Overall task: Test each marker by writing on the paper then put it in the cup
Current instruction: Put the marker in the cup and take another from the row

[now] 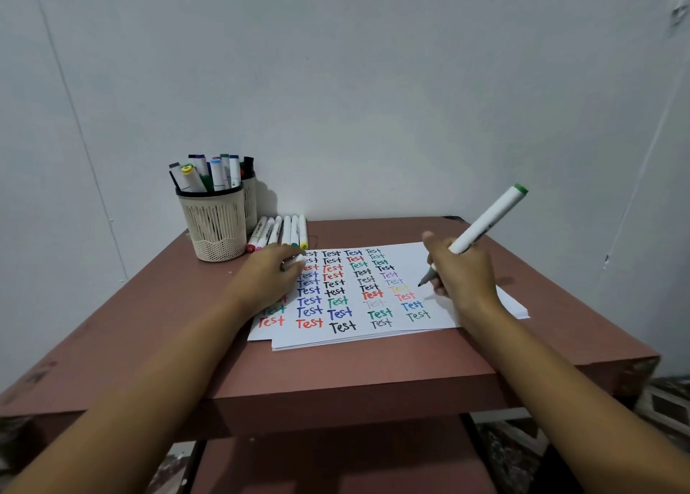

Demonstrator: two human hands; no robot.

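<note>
My right hand [461, 275] grips a white marker [485, 222] with a green end cap, its dark tip just above the paper's right side. The white paper [410, 258] lies on the reddish table and carries several columns of the word "Test" in many colours. My left hand [267, 277] rests on the paper's left edge and holds a small white cap between its fingers. A beige slotted cup [214, 228] at the back left holds several markers. A row of several white markers [283, 232] lies on the table beside the cup.
A second cup [251, 202] with dark markers stands behind the first, against the white wall. The reddish table [336, 374] has a thick front edge and a lower shelf beneath. More sheets are stacked under the top paper.
</note>
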